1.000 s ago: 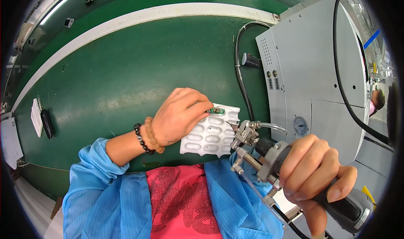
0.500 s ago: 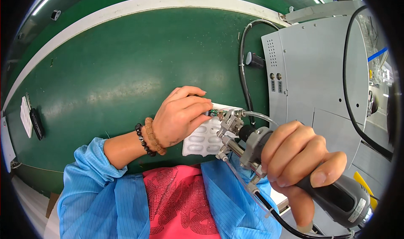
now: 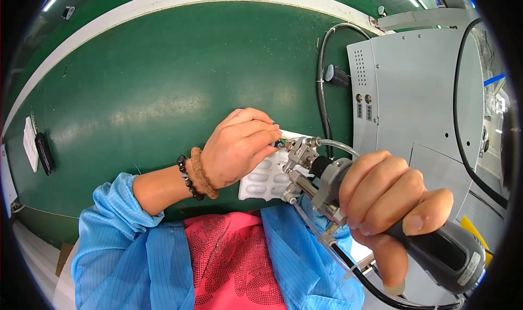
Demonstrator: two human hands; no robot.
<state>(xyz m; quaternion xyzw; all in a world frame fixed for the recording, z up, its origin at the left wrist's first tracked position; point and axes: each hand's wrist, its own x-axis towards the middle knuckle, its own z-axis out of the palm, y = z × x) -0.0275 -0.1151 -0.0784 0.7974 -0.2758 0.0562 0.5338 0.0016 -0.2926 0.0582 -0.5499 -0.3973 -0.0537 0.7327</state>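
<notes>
My left hand (image 3: 235, 147) reaches over the far side of a white moulded tray (image 3: 255, 190). Its fingers are bent together on a small green circuit board (image 3: 281, 143), mostly covered by the fingertips and a tool head. Wrapped round the dark grip of a powered screwdriver (image 3: 444, 258), my right hand (image 3: 388, 196) holds the tool tilted, its metal feed head (image 3: 300, 154) pointing left at the board. Whether the tip touches the board is hidden. A clear tube and a black hose run from the tool.
A grey metal machine housing (image 3: 425, 92) stands at the right, with a black cable (image 3: 321, 86) looping beside it. A black cylindrical part (image 3: 338, 76) lies near it. At the far left, a black object (image 3: 44, 153) rests beside a white sheet (image 3: 30, 143) on the green table.
The whole view has shifted slightly. My fingertips and the screwdriver's head are a little nearer each other, and less of the circuit board shows between them. Both grips stay the same.
</notes>
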